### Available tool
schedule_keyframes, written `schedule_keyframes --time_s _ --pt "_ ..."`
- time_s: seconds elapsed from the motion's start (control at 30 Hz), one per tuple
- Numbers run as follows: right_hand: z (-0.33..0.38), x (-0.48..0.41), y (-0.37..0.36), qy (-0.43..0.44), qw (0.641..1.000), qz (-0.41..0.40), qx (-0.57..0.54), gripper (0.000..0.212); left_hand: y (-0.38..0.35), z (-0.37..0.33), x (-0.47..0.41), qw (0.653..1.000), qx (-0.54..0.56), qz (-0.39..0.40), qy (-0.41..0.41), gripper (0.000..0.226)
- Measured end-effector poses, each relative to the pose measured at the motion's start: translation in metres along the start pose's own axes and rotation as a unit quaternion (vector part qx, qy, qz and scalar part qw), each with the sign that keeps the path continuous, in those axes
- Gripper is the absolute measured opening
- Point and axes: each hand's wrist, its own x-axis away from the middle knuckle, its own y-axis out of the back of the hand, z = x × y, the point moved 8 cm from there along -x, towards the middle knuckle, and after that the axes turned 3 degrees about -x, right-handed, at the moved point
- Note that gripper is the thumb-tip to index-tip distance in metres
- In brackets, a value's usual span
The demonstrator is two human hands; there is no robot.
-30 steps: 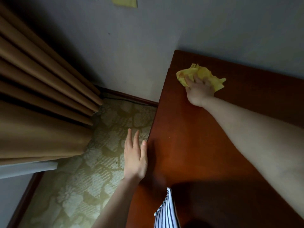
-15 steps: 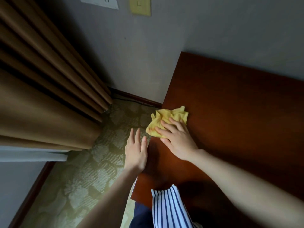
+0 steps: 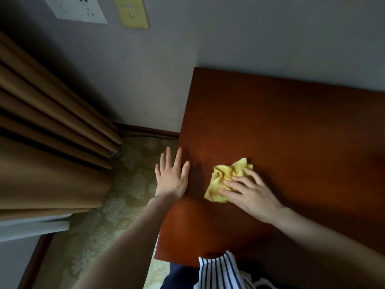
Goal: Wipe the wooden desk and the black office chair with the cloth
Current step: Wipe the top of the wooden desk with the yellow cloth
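A crumpled yellow cloth point(image 3: 224, 176) lies on the reddish-brown wooden desk point(image 3: 291, 126), near its left edge. My right hand point(image 3: 252, 192) presses flat on the cloth's near right part with straight, spread fingers. My left hand point(image 3: 171, 176) rests flat at the desk's left edge, fingers straight, its thumb side on the wood, a short gap left of the cloth. No black office chair is in view.
Brown curtains point(image 3: 52, 132) hang at the left over a patterned carpet point(image 3: 116, 205). A grey wall point(image 3: 229, 34) runs behind the desk, with a white socket plate point(image 3: 77, 9) and a yellow switch plate point(image 3: 133, 13). A striped garment point(image 3: 220, 272) shows at the bottom edge.
My right hand swept the cloth from the desk's far left corner down to the left edge, then rightward onto the desk top. My left hand stayed at the desk's edge.
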Motion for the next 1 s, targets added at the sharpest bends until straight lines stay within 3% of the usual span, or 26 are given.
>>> schedule_keyframes --time_s 0.17,0.3,0.47,0.67,0.8,1.0 --pt "-0.074 0.004 0.018 -0.126 0.991 -0.015 0.042 0.042 0.001 -0.02 -0.017 0.999 -0.034 0.0 -0.013 0.055" --pt "-0.117 -0.011 0.024 -0.168 0.985 -0.031 0.013 0.043 0.001 -0.039 -0.042 0.997 -0.07 0.001 -0.038 0.056" --pt "-0.169 -0.045 0.026 -0.256 0.958 -0.109 -0.075 0.035 0.004 -0.054 -0.09 0.993 -0.105 -0.001 -0.051 0.058" --pt "-0.215 -0.1 0.026 -0.328 0.922 -0.188 -0.083 0.029 0.004 -0.052 -0.124 0.99 -0.126 -0.054 -0.018 0.059" --pt "-0.243 -0.147 0.024 -0.343 0.912 -0.198 -0.103 0.028 0.003 -0.053 -0.127 0.986 -0.134 -0.094 -0.03 0.064" --pt "-0.26 -0.23 0.025 -0.319 0.93 -0.147 -0.104 0.034 0.002 -0.055 -0.126 0.985 -0.14 -0.099 -0.033 0.06"
